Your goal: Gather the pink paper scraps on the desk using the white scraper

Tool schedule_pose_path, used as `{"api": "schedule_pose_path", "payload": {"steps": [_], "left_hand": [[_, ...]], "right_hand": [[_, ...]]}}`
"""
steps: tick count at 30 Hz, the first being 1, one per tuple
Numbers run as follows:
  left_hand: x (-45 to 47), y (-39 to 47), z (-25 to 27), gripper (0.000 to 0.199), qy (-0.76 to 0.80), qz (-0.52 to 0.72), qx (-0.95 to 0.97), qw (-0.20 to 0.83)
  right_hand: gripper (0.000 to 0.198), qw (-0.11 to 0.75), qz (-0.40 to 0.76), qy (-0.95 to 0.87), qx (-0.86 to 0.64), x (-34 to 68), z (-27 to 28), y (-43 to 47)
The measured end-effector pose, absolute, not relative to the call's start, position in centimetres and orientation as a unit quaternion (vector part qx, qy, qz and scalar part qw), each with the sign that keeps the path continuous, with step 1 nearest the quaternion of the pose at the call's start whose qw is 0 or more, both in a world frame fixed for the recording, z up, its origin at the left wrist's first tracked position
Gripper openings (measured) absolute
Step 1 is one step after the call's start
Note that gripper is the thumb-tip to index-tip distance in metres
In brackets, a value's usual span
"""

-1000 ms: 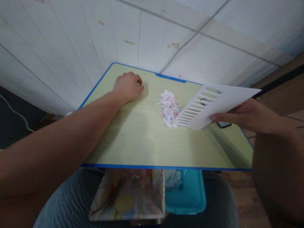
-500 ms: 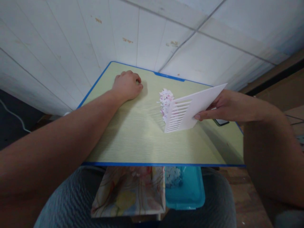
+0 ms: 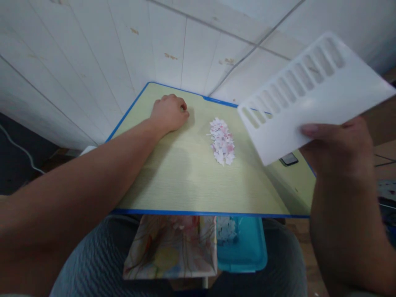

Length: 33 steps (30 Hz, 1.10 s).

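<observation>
Currently, white slotted sheet (image 3: 305, 109) is pinched in right hand (image 3: 338, 142), thumb on near face, and held raised right of paper-scrap pile (image 3: 222, 142). Pile is spread on table (image 3: 182, 181), long axis pointed roughly from far edge toward near edge. Left hand (image 3: 170, 111), nearer to pile, is rested left of it, fingers curled; whether anything is gripped cannot be told.
</observation>
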<state>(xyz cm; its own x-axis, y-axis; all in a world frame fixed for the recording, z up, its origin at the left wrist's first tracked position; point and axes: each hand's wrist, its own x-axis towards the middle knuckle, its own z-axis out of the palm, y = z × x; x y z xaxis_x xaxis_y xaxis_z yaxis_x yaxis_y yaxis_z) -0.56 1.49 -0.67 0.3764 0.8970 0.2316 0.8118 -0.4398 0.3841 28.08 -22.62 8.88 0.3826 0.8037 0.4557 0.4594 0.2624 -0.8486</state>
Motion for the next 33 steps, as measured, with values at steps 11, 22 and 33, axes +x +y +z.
{"api": "schedule_pose_path", "payload": {"steps": [11,22,33], "left_hand": [[-0.5,1.7,-0.8,0.036,0.517,0.211,0.822,0.111],[-0.5,0.4,0.0,0.041,0.527,0.205,0.813,0.14],[-0.2,0.3,0.1,0.049,0.532,0.199,0.812,0.137]], "right_hand": [[0.043,0.531,0.24,-0.374,-0.721,33.4,1.7,-29.7],[0.051,0.412,0.38,-0.397,-0.726,29.7,0.8,-30.4],[0.035,0.486,0.343,-0.409,-0.692,25.3,1.8,-29.7]]}}
